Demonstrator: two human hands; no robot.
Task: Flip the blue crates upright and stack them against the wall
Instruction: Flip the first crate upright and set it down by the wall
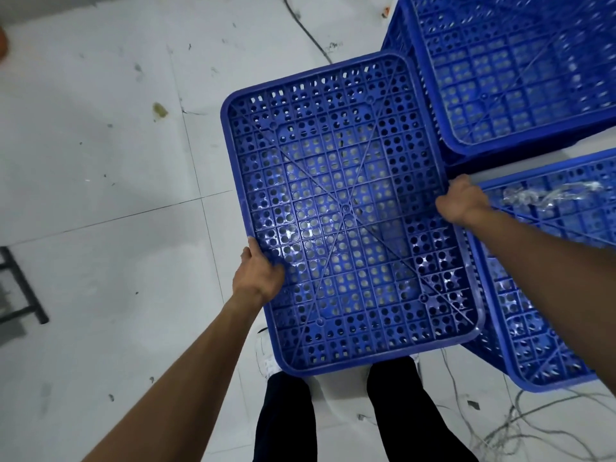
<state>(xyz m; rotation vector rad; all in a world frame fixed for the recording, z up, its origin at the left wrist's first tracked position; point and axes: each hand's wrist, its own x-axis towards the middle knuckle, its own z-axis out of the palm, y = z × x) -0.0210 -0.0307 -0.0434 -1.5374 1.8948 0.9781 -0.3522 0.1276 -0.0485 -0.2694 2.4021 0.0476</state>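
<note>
A blue perforated crate (346,208) fills the middle of the view, its holed base facing up at me, held above the floor in front of my legs. My left hand (258,275) grips its left edge, fingers curled under the rim. My right hand (461,201) grips its right edge. A second blue crate (513,71) stands at the upper right, its inside showing. A third blue crate (546,281) lies at the right, partly behind my right forearm.
Pale tiled floor (100,161) with stains spreads to the left. A thin cable (310,35) runs across the floor at the top. Tangled wires (520,428) lie at the lower right. A dark metal frame (20,288) sits at the left edge. Clear plastic wrap (550,193) lies on the third crate.
</note>
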